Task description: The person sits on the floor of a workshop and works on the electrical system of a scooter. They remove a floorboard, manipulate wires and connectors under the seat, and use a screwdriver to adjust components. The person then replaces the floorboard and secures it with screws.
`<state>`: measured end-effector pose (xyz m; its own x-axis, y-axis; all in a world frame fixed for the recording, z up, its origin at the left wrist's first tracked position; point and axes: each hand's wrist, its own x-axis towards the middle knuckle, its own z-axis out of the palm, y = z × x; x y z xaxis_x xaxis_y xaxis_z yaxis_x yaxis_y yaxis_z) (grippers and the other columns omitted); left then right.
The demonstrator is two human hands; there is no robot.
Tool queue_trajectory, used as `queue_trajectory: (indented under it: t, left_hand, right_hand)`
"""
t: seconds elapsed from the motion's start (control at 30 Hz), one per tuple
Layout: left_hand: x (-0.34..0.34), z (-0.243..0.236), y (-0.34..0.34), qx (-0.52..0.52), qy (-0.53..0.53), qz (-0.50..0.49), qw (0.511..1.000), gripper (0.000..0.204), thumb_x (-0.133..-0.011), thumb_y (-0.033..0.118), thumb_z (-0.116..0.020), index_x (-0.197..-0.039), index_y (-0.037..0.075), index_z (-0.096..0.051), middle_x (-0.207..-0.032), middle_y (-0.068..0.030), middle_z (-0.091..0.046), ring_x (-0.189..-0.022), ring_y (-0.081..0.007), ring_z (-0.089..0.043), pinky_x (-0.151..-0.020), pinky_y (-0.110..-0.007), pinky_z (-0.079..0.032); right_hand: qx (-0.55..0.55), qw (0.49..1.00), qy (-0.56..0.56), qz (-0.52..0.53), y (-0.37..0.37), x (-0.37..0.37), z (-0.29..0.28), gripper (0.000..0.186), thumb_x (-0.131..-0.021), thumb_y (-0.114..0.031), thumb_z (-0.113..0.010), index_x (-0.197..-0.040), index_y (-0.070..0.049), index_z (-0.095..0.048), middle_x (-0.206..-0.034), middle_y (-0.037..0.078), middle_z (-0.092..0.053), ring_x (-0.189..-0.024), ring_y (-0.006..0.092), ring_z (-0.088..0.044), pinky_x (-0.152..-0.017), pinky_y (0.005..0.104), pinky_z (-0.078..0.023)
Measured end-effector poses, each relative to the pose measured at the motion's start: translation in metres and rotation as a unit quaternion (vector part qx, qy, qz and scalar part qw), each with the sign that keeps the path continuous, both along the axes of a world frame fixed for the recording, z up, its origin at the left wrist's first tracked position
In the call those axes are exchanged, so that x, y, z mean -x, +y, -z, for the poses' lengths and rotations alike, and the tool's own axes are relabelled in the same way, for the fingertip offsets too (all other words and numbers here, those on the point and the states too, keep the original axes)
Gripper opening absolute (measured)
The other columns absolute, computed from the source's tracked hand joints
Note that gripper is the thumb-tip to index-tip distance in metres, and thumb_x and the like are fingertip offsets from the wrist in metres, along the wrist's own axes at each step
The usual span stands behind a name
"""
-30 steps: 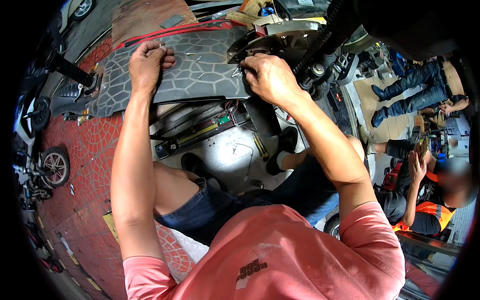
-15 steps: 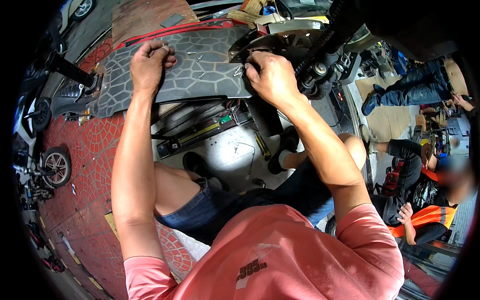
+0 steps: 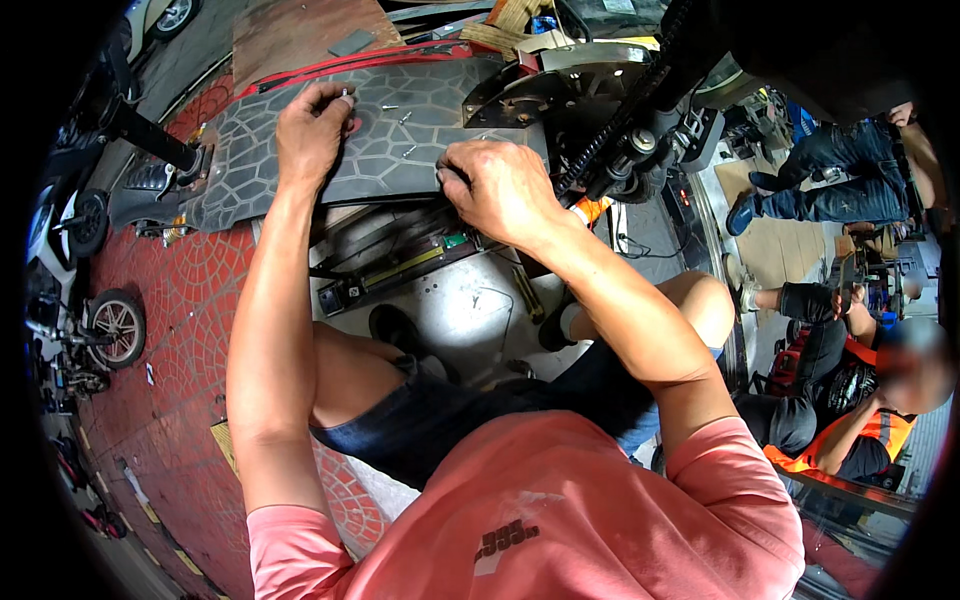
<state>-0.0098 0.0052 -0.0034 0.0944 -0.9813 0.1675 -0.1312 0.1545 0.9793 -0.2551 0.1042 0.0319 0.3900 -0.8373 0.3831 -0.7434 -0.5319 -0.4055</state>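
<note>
A dark grey scooter deck (image 3: 235, 165) with a pale cell pattern lies across in front of me. My left hand (image 3: 312, 132) is closed in a pinch above its left half, with a small silver screw (image 3: 346, 93) showing at the fingertips. Loose screws lie on the deck between my hands, one screw (image 3: 406, 117) near its middle and another screw (image 3: 409, 151) closer to the near edge. Over that near edge, towards the right end, my right hand (image 3: 500, 190) is closed with curled fingers. Whatever those fingers hold, if anything, is hidden.
A curved dark metal bracket (image 3: 560, 85) and a black coiled cable (image 3: 625, 110) stand at the right end. Below the deck is an open tray (image 3: 390, 270) with wiring. A person in an orange vest (image 3: 890, 435) sits at the right. Parked motorbikes line the left.
My right hand has moved left and nearer to me, from beside the bracket to the deck's near edge. My left hand has shifted slightly right, still pinching. The person in the vest has raised an arm.
</note>
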Motion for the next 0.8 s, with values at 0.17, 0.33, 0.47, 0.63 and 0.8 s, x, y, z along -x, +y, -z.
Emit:
queue_trajectory:
  t: [0.17, 0.33, 0.47, 0.63, 0.8]
  left_hand:
    - [0.000, 0.008, -0.003, 0.018, 0.019, -0.001, 1.000, 0.019, -0.094, 0.007, -0.066, -0.109, -0.003, -0.072, -0.087, -0.0051, -0.069, -0.071, -0.0086, -0.063, -0.066, -0.027, -0.057]
    - [0.002, 0.008, 0.000, 0.132, -0.209, -0.078, 0.966, 0.023, -0.087, 0.016, -0.070, -0.107, 0.004, -0.073, -0.089, -0.0096, -0.070, -0.078, -0.0216, -0.068, -0.074, -0.035, -0.055]
    - [0.009, -0.004, 0.007, 0.127, -0.383, -0.091, 0.910, 0.025, -0.085, 0.024, -0.068, -0.104, 0.009, -0.074, -0.102, -0.0149, -0.071, -0.096, -0.0363, -0.068, -0.084, -0.045, -0.054]
    - [0.013, -0.008, 0.010, 0.089, -0.438, -0.086, 0.890, 0.028, -0.085, 0.029, -0.067, -0.104, 0.009, -0.074, -0.109, -0.0157, -0.069, -0.103, -0.0379, -0.067, -0.089, -0.048, -0.052]
    - [0.009, -0.011, 0.011, 0.063, -0.416, -0.058, 0.905, 0.029, -0.084, 0.028, -0.067, -0.105, 0.009, -0.075, -0.107, -0.0156, -0.069, -0.102, -0.0369, -0.067, -0.088, -0.046, -0.052]
  right_hand:
    - [0.010, 1.000, 0.017, 0.008, 0.000, 0.001, 0.004, 0.016, -0.088, -0.018, -0.067, -0.092, -0.003, -0.069, -0.087, 0.016, -0.071, -0.083, 0.0397, -0.068, -0.072, 0.0487, -0.055]
    - [0.013, 1.000, 0.020, 0.020, -0.001, -0.002, 0.003, 0.016, -0.085, -0.018, -0.066, -0.082, -0.002, -0.063, -0.084, 0.017, -0.069, -0.080, 0.0411, -0.068, -0.071, 0.0525, -0.055]
    - [-0.005, 1.000, 0.011, 0.014, 0.000, 0.000, -0.001, 0.018, -0.084, -0.018, -0.068, -0.087, -0.001, -0.066, -0.086, 0.020, -0.069, -0.084, 0.0427, -0.068, -0.076, 0.0528, -0.055]
    - [-0.067, 0.996, -0.049, 0.022, 0.003, 0.017, -0.011, 0.023, -0.084, -0.018, -0.069, -0.100, -0.001, -0.071, -0.096, 0.023, -0.072, -0.090, 0.0432, -0.069, -0.082, 0.0502, -0.055]
    - [-0.069, 0.989, -0.110, 0.066, 0.006, 0.048, -0.021, 0.026, -0.085, -0.014, -0.067, -0.106, 0.001, -0.070, -0.099, 0.023, -0.072, -0.091, 0.0407, -0.070, -0.082, 0.0459, -0.056]
